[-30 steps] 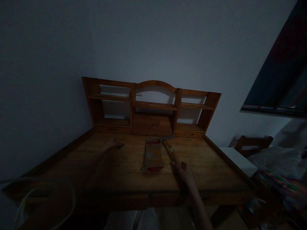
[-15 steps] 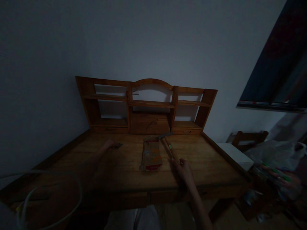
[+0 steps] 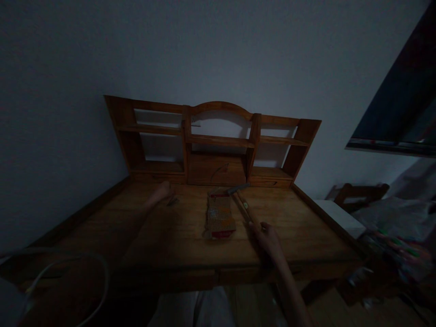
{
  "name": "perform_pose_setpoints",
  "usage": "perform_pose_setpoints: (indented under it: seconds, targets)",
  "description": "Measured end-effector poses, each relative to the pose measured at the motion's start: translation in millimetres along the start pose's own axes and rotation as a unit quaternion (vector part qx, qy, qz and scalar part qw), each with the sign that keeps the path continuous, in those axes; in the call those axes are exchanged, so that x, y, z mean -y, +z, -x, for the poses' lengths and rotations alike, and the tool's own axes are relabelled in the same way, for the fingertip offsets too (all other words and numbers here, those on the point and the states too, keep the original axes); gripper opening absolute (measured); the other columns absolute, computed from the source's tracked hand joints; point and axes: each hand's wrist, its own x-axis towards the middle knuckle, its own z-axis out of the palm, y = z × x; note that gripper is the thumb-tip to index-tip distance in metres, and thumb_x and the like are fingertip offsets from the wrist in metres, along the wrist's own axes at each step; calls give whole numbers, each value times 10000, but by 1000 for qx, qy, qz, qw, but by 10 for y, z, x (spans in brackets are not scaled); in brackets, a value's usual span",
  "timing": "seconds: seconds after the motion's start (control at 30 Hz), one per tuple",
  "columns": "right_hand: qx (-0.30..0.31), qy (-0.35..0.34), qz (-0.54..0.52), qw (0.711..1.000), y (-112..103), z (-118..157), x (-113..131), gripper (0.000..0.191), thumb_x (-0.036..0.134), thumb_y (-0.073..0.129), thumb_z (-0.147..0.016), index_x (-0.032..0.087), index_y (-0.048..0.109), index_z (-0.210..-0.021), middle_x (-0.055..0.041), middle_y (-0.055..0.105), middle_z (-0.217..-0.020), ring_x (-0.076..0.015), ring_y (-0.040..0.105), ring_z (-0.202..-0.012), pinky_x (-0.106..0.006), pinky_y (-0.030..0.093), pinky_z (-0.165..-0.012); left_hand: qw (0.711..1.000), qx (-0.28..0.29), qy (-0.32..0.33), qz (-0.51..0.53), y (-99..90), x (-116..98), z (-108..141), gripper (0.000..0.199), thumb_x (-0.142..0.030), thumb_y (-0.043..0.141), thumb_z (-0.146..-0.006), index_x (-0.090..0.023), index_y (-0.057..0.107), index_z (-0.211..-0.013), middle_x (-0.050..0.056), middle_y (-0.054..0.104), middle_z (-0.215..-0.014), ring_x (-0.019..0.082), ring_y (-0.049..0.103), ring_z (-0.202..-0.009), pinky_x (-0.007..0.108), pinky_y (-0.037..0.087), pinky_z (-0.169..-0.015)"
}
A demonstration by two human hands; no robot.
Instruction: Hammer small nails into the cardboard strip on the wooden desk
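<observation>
My right hand (image 3: 269, 237) is closed round the wooden handle of a hammer (image 3: 245, 206), near its lower end. The hammer's grey metal head (image 3: 238, 188) is at the far upper right corner of a worn, block-like thing (image 3: 220, 217) with red ends; touching or just above it, I cannot tell. My left hand (image 3: 164, 190) is further left, fingers curled downward and blurred. Whatever its fingertips may pinch is too dark to make out. Just beside them, a few small, thin dark pieces (image 3: 172, 200) lie on the desk.
The wooden desk (image 3: 190, 250) has a raised shelf unit (image 3: 218, 142) along its back, against the wall. A pale cable (image 3: 104, 272) loops at lower left. To the right are a white surface (image 3: 340, 218), a wooden chair (image 3: 363, 195) and plastic bags (image 3: 398, 218).
My left hand has moved up and away from the small dark pieces. My right hand still holds the hammer, almost in place. The view has shifted slightly.
</observation>
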Motion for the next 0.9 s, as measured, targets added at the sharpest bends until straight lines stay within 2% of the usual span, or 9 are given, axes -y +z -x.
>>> perform_pose_setpoints:
  seconds: [0.1, 0.2, 0.3, 0.4, 0.53, 0.63, 0.73, 0.9]
  targets:
    - [8, 0, 1, 1000, 3, -4, 15, 525, 657, 499, -779, 149, 625, -825, -63, 643, -671, -190, 598, -604, -240, 357, -502, 999, 43, -7, -13, 212, -192, -157, 187, -277, 595, -739, -161, 576, -593, 22, 570, -512, 199, 581, -574, 273, 400, -555]
    - [8, 0, 5, 1000, -5, 7, 57, 510, 644, 511, -778, 149, 629, -816, -59, 644, -667, -180, 588, -588, -238, 351, -498, 995, 40, 77, 48, 587, -361, -204, 204, -350, 541, -801, -169, 619, -752, 45, 671, -695, 185, 616, -652, 255, 424, -577]
    - [1, 7, 12, 1000, -13, 20, 103, 506, 644, 517, -779, 151, 628, -800, -54, 643, -649, -175, 581, -575, -234, 335, -486, 981, -12, 164, 99, 956, -440, -121, 222, -388, 495, -850, -191, 598, -847, 47, 683, -787, 181, 632, -724, 266, 455, -653]
    - [-4, 11, 26, 1000, -7, 14, 118, 502, 644, 518, -782, 155, 629, -794, -55, 651, -652, -178, 589, -587, -234, 331, -490, 973, -49, 196, 113, 1176, -443, 14, 235, -414, 455, -887, -214, 578, -890, 40, 674, -836, 181, 635, -765, 279, 467, -700]
    - [3, 21, 24, 999, 19, 0, 92, 497, 641, 493, -804, 163, 626, -826, -73, 675, -720, -197, 621, -645, -244, 367, -524, 969, -47, 200, 137, 1250, -429, 150, 223, -427, 477, -889, -224, 569, -886, 31, 675, -854, 176, 647, -771, 274, 476, -699]
    - [-10, 25, 35, 999, 40, 3, 78, 486, 645, 498, -798, 174, 616, -829, -81, 675, -723, -218, 637, -676, -257, 386, -545, 968, -21, 201, 150, 1250, -437, 212, 217, -426, 502, -880, -225, 581, -861, 17, 678, -818, 168, 653, -746, 261, 479, -665]
    - [-20, 23, 64, 998, 56, 15, 94, 480, 655, 493, -793, 189, 608, -805, -90, 674, -708, -234, 642, -673, -271, 384, -551, 964, 13, 213, 156, 1239, -455, 259, 207, -412, 537, -864, -219, 609, -847, 5, 679, -795, 158, 647, -721, 255, 485, -659]
    - [-29, 34, 145, 988, 76, 58, 172, 491, 672, 444, -819, 204, 590, -844, -134, 690, -770, -282, 664, -786, -288, 386, -582, 958, 40, 225, 172, 1188, -487, 317, 187, -383, 585, -841, -206, 647, -833, 3, 674, -774, 150, 630, -697, 253, 487, -652]
